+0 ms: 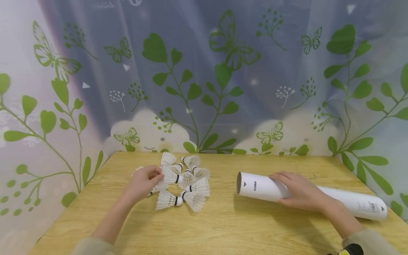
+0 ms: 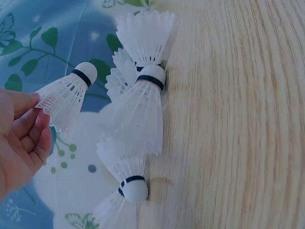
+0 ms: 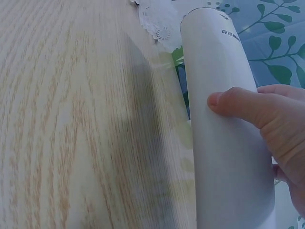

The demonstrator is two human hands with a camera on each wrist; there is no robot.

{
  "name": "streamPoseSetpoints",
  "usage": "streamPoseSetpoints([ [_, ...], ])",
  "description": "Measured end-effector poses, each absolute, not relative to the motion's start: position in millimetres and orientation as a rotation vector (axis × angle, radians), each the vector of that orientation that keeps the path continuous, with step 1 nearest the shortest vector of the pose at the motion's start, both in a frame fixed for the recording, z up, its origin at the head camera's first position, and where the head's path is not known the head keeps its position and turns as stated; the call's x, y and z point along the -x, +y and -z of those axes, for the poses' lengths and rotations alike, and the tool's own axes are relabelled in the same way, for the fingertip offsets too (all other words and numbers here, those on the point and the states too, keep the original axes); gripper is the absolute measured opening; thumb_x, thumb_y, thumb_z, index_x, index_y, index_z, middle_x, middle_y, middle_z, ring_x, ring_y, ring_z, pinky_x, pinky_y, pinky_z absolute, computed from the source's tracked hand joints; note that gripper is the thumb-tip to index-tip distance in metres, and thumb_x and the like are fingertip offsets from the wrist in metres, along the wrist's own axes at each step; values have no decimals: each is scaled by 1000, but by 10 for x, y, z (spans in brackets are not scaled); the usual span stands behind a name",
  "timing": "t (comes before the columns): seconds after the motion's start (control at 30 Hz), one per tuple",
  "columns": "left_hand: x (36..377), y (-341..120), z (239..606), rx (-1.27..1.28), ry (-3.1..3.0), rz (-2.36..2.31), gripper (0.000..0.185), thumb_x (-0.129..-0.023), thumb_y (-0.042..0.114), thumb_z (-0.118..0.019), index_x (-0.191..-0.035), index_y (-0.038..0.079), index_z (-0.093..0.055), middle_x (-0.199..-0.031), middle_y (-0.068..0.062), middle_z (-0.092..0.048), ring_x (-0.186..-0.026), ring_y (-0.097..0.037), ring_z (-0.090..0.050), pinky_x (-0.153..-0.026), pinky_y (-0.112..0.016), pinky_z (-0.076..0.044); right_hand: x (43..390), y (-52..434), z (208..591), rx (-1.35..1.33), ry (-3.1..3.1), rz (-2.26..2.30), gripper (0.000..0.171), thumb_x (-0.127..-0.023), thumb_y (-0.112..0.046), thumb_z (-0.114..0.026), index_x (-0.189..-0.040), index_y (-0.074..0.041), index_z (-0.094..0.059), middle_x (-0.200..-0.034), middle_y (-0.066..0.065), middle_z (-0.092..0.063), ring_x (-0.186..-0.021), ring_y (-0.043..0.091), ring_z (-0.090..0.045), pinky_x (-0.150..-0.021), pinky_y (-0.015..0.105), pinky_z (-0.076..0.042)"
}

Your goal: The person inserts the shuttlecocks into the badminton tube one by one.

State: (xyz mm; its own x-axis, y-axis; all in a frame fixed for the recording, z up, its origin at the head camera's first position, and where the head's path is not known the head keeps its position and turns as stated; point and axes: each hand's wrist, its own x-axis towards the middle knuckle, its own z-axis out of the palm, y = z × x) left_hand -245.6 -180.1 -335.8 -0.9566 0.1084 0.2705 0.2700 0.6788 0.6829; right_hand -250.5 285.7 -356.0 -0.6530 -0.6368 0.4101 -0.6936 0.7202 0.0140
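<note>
Note beige sleeve (image 1: 373, 241) nearest camera, below white tube (image 1: 267, 188). Grips tube with right hand (image 1: 301, 191), curling fingers round. Left of tube, pinches shuttlecock (image 2: 65, 98) by skirt rim with left hand (image 1: 145, 181), near loose shuttlecocks (image 1: 195, 199). See black triangle (image 1: 244, 184), blurred characters (image 1: 255, 186) on tube.

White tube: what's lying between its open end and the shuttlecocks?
In the head view, only bare tabletop lies between the white tube and the shuttlecocks.

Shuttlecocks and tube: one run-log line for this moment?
left hand: pinches shuttlecock by skirt | right hand: grips white tube | other shuttlecocks: clustered on table
</note>
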Motion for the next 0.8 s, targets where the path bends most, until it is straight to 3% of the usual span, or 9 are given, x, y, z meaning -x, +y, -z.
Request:
streamPoseSetpoints([
  [0.17, 2508, -1661, 3371, 390, -2646, 1223, 7, -88, 6, -60, -92, 1, -62, -78, -4, -62, -68, -14, -54, -60, -29, -46, 2518, 2832, 3528, -1027, -2540, -210, 69, -61, -27, -84, -121, -6, -56, -114, 12, -59, -96, 31, -58, -75, 48, -49],
  [0.8, 2631, -994, 3430, 552, -2658, 1250, 7, -88, 10, -63, -94, 8, -65, -86, 0, -64, -81, -15, -62, -68, -30, -50, 2529, 2807, 3506, -1010, -2583, -196, 68, -63, -28, -83, -122, -8, -55, -116, 11, -59, -95, 30, -58, -73, 46, -49],
])
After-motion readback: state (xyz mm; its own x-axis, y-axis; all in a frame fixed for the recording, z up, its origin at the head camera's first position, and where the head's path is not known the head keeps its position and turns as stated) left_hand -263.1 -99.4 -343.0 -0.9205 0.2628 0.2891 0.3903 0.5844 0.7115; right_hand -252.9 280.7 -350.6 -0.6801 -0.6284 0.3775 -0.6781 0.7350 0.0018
